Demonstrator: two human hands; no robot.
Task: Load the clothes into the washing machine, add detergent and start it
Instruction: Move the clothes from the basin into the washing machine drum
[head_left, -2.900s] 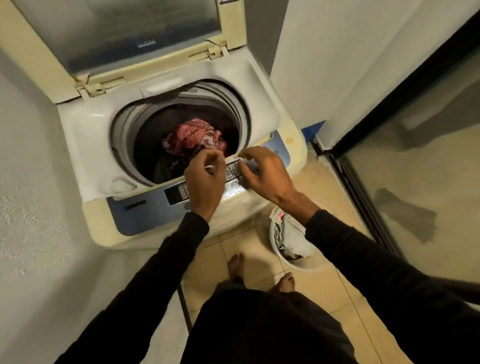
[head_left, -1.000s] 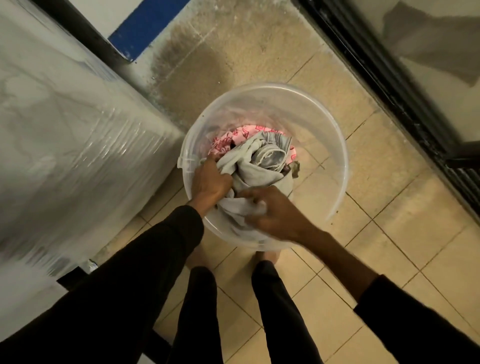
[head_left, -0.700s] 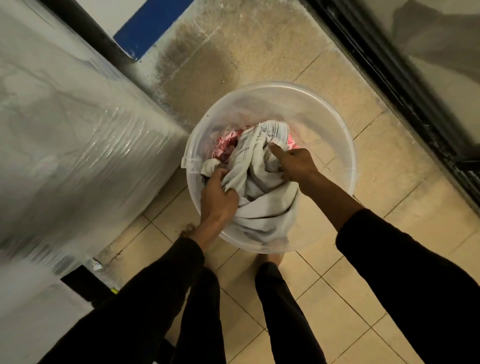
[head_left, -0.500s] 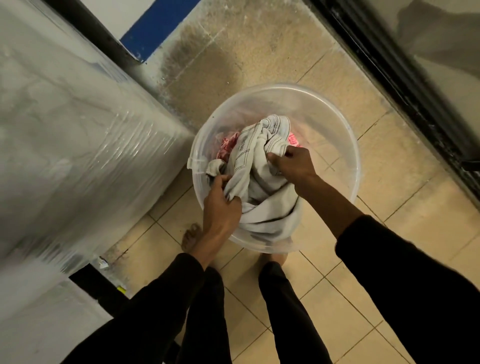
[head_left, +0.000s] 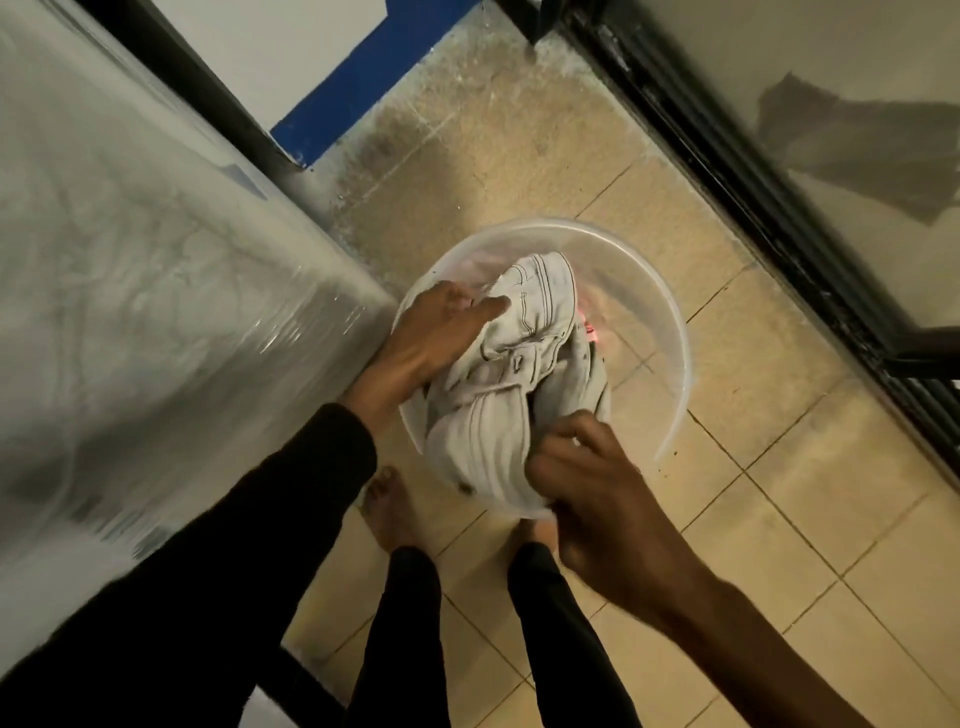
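The right hand (head_left: 597, 499), low and right of centre in the frame, had its fingers (head_left: 563, 441) curled into the near fold of the pale trousers (head_left: 511, 384), gripping the cloth. The left hand (head_left: 436, 338), at centre left, lay over the far side of the bundle with fingers fairly straight, pressing on it; whether the thumb pinched cloth underneath could not be told. The trousers sat bunched in the clear bucket (head_left: 670, 332) on the tiled floor (head_left: 779, 519), partly draped over its near rim, with a scrap of pink cloth (head_left: 589, 330) showing beneath. The washer (head_left: 156, 286), wrapped in film, filled the left of the frame, touching or just beside the bucket.

The likely trouble: a trailing leg could catch the rim and tip the light bucket as the bundle rises, or hang loose and drag on the floor. With only one hand truly gripping, part of the bundle might also slip free.
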